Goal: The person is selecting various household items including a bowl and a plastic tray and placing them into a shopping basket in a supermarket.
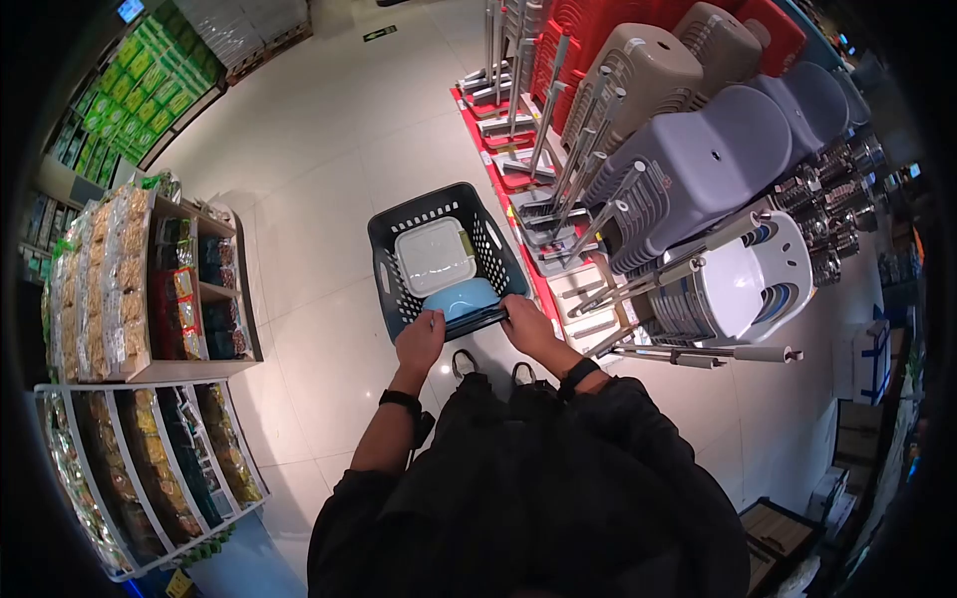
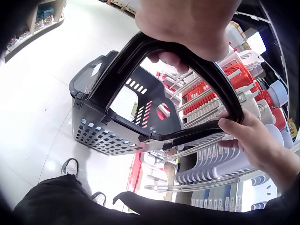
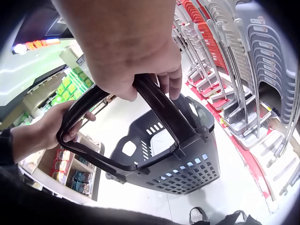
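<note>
The left hand (image 1: 420, 340) and right hand (image 1: 528, 325) curl around either side of a black plastic loop handle (image 2: 119, 68), likely to share the weight evenly. Its dark grey, perforated plastic basket (image 3: 210, 145) is in front of the person. Inside, a white lidded box (image 1: 434, 254) lies beside a rounded blue item (image 1: 461, 297), probably so both fit.

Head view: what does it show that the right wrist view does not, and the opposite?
Only the head view: the white tub and shiny metal items at the right.
Only the right wrist view: an orange-lit strip near the upper left corner.
Both: the dark basket, its handles gripped by left hand and right hand, green packages, and shoes.
</note>
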A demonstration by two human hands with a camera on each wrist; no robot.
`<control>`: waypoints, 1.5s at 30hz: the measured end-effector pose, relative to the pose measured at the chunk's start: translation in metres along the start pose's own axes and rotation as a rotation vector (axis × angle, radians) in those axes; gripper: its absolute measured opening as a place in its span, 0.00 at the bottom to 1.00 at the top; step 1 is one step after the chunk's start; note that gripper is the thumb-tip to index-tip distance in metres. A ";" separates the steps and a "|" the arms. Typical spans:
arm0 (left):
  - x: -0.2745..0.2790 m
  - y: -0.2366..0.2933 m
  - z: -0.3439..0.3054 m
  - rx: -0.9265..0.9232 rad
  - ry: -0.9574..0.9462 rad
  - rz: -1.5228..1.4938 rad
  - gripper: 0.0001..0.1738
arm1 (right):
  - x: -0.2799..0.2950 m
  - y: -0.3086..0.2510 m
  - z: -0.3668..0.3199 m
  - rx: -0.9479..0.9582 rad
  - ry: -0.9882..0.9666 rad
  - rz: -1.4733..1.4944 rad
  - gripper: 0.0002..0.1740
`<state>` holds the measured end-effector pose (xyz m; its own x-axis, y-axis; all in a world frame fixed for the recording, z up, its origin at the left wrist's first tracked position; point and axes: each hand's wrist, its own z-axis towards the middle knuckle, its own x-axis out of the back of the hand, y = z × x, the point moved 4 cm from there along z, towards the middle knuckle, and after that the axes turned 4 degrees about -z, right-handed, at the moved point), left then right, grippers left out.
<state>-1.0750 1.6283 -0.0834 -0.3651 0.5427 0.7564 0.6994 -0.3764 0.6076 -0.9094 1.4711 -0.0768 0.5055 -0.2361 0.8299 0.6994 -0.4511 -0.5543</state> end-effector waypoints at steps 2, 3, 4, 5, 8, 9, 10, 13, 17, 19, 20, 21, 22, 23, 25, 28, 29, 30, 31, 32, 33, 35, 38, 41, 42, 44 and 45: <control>0.007 -0.001 0.018 -0.019 0.018 -0.022 0.23 | -0.004 -0.002 0.013 -0.022 0.030 0.008 0.13; 0.009 0.001 0.026 -0.043 -0.002 -0.025 0.23 | -0.004 -0.004 0.019 -0.049 0.046 0.000 0.13; 0.011 0.001 0.034 -0.042 0.003 -0.007 0.23 | -0.005 -0.005 0.026 -0.072 0.045 0.006 0.13; 0.015 0.001 0.042 -0.037 0.008 0.013 0.24 | -0.007 -0.006 0.032 -0.095 0.041 0.017 0.13; 0.018 0.002 0.061 -0.075 -0.009 -0.003 0.24 | -0.008 -0.005 0.046 -0.141 0.064 0.029 0.13; 0.021 0.002 0.068 -0.080 -0.006 -0.007 0.24 | -0.009 -0.006 0.054 -0.148 0.066 0.029 0.14; 0.021 0.001 0.075 -0.063 -0.031 -0.002 0.24 | -0.009 -0.006 0.060 -0.148 0.067 0.033 0.13; 0.025 0.003 0.089 -0.040 -0.029 0.022 0.25 | -0.006 -0.007 0.074 -0.155 0.092 0.062 0.13; 0.031 0.003 0.104 -0.022 -0.039 0.013 0.26 | -0.007 -0.005 0.092 -0.129 0.096 0.069 0.14; 0.030 0.000 0.109 0.002 -0.041 0.021 0.26 | -0.008 -0.003 0.100 -0.124 0.077 0.052 0.14; 0.032 0.001 0.116 0.010 -0.048 0.029 0.26 | -0.006 -0.003 0.106 -0.109 0.078 0.056 0.14; 0.033 0.002 0.123 0.011 -0.033 0.031 0.26 | -0.006 -0.003 0.111 -0.101 0.070 0.054 0.15; 0.033 0.001 0.127 0.018 -0.024 0.027 0.25 | -0.007 -0.002 0.115 -0.101 0.056 0.053 0.15; 0.034 0.000 0.129 0.019 -0.015 0.022 0.25 | -0.006 -0.002 0.120 -0.098 0.062 0.055 0.15; 0.036 0.000 0.134 0.017 -0.024 0.022 0.25 | -0.006 -0.001 0.126 -0.110 0.035 0.017 0.15; 0.038 0.001 0.146 -0.014 -0.028 0.009 0.25 | -0.007 -0.003 0.136 -0.109 0.056 0.015 0.16; 0.037 -0.001 0.151 -0.014 -0.024 0.011 0.25 | -0.011 0.001 0.138 -0.109 0.065 0.035 0.16; 0.038 0.001 0.153 -0.048 -0.041 0.005 0.25 | -0.009 -0.003 0.140 -0.129 0.057 0.034 0.16; 0.041 -0.001 0.157 -0.026 -0.046 0.017 0.25 | -0.010 -0.004 0.143 -0.152 0.050 0.035 0.16; 0.041 -0.001 0.160 -0.007 -0.053 0.032 0.25 | -0.009 -0.004 0.145 -0.140 0.064 0.039 0.16; 0.039 -0.002 0.162 -0.047 -0.078 0.033 0.25 | -0.012 -0.004 0.148 -0.134 0.079 0.044 0.16; 0.040 -0.005 0.169 -0.104 -0.071 -0.044 0.26 | -0.009 -0.004 0.150 -0.191 0.082 0.046 0.17; 0.038 -0.006 0.183 0.050 -0.339 -0.043 0.27 | 0.006 -0.007 0.147 -0.301 -0.084 0.120 0.28; 0.027 -0.008 0.197 -0.156 -0.441 -0.001 0.28 | 0.021 0.010 0.117 -0.363 0.122 0.094 0.34; 0.021 -0.003 0.204 -0.263 -0.445 0.114 0.25 | 0.035 0.016 0.103 -0.406 0.147 0.108 0.37; 0.027 0.055 0.203 -0.368 -0.488 -0.028 0.24 | 0.051 0.041 0.072 -0.581 0.262 0.096 0.38; 0.025 0.089 0.200 -0.448 -0.512 -0.181 0.23 | 0.061 0.050 0.053 -0.648 0.328 0.086 0.38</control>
<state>-0.8991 1.7584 -0.0584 -0.0402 0.8697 0.4919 0.2941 -0.4601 0.8377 -0.8172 1.4795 -0.0569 0.2970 -0.4935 0.8175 0.1735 -0.8140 -0.5544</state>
